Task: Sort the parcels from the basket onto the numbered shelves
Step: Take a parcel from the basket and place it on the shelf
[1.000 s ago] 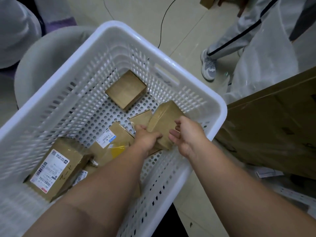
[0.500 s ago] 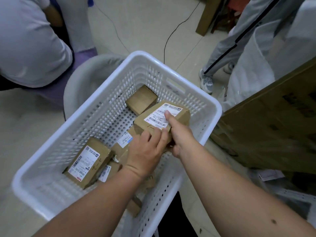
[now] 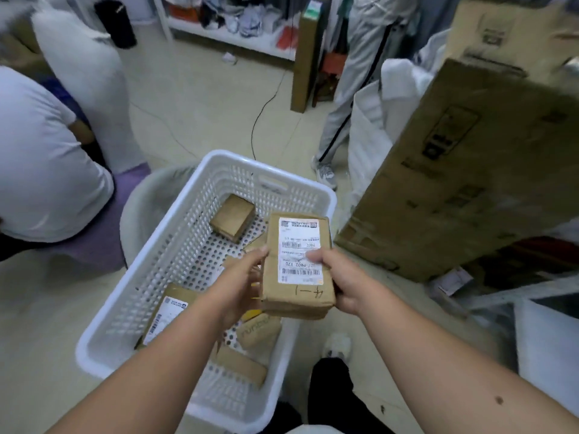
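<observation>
The white basket holds several parcels. Above its right edge, the labelled parcel sits gripped between left hand and right hand. Best read the handwritten mark before choosing a shelf.

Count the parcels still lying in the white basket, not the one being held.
4 show: a plain box at the far end, a labelled box by the left wall, a printed package and a box nearer. The arms and held parcel may hide more.
</observation>
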